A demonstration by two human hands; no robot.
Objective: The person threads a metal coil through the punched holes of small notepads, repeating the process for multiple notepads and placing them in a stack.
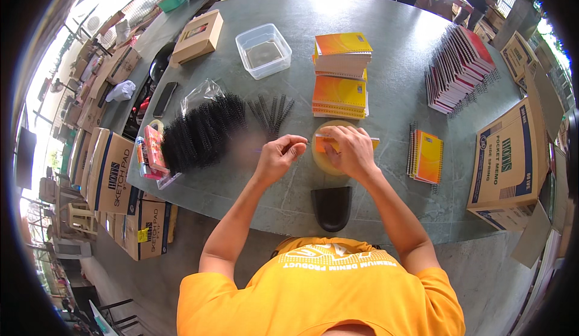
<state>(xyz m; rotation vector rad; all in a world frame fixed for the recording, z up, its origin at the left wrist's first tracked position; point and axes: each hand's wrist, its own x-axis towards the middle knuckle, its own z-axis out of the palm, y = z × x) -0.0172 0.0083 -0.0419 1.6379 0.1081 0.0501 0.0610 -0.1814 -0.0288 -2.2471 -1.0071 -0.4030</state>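
My left hand (pixel 280 158) is closed in a pinch; a tiny dark tip shows at its fingertips, too small to name. Beside it my right hand (pixel 351 154) grips a small orange-yellow notebook (pixel 375 142), mostly hidden under the fingers. That notebook is over a round, pale yellow disc (pixel 326 165) on the table. Beyond the hands stand two piles of orange-yellow spiral notebooks (pixel 339 95). A large heap of black spiral coils (pixel 202 128) lies to the left, with several loose coils (pixel 271 114) closer to the notebooks.
A black rounded piece (pixel 331 208) lies at the near table edge. Small notebooks (pixel 428 157) and red-covered notebooks (pixel 461 68) stand right, beside an open carton (pixel 506 155). Farther off are a clear plastic tub (pixel 263 51), a brown box (pixel 198 37) and a phone (pixel 164 100).
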